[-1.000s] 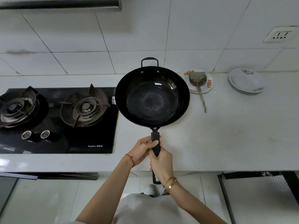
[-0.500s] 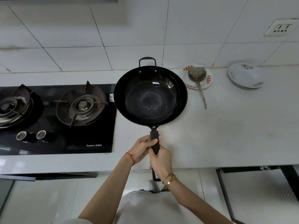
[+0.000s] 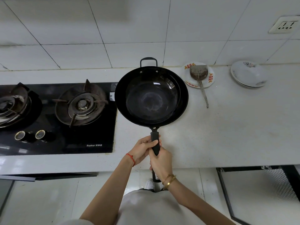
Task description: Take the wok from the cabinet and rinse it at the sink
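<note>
A black wok [image 3: 151, 96] with a long black handle and a small loop handle at its far side is held level over the white counter [image 3: 227, 127], just right of the gas hob. Both hands grip the long handle. My left hand [image 3: 142, 149], with a red string at the wrist, wraps the handle from the left. My right hand [image 3: 160, 164], with gold bangles, grips it just behind. The wok's inside looks bare and dark. No sink is in view.
A black two-burner gas hob [image 3: 56, 117] fills the counter's left side. A dirty metal spatula [image 3: 199, 78] lies on a patterned plate [image 3: 211, 78] behind the wok's right. Stacked white bowls [image 3: 248, 74] stand at the back right. An open cabinet door [image 3: 259, 195] is below right.
The view has shifted slightly, so the counter items sit a little higher and further left in frame. The wok stays in both hands with the same grip.
</note>
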The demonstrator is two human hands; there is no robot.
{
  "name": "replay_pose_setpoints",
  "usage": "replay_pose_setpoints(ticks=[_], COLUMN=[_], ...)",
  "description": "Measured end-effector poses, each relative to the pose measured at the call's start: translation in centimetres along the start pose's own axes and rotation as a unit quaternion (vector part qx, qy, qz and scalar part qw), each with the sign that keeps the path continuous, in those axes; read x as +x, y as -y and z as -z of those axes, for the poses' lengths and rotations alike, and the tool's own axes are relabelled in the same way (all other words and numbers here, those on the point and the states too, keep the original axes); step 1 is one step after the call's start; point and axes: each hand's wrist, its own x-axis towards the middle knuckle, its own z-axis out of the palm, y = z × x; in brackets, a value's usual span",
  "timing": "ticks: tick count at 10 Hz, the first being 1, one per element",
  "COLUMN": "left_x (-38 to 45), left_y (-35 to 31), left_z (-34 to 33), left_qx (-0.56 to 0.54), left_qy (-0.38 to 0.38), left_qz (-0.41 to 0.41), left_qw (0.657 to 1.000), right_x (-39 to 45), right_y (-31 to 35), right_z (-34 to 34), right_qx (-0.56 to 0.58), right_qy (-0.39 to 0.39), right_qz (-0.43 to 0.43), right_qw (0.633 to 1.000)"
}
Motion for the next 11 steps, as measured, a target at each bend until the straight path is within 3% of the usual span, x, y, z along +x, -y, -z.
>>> replay_pose_setpoints(ticks=[7,10,11], left_x=[-0.2,-1.3,-2.2], left_y=[0.7,0.9,-0.1], left_z=[-0.4,0.4,1.3], left_qx=[0.026,0.179,0.305], left_qy=[-0.063,-0.141,-0.198], left_qz=[0.014,-0.02,-0.046], left_qw=[0.998,0.974,0.93], right_x=[0.8,1.4,2.2], right_y=[-1.3,-0.9,-1.0], right_z=[0.0,2.3,3.7], right_qx=[-0.138,-0.244,-0.25], right_qy=[0.038,0.102,0.088], right_qz=[0.04,0.042,0.044], right_qw=[0.989,0.964,0.963])
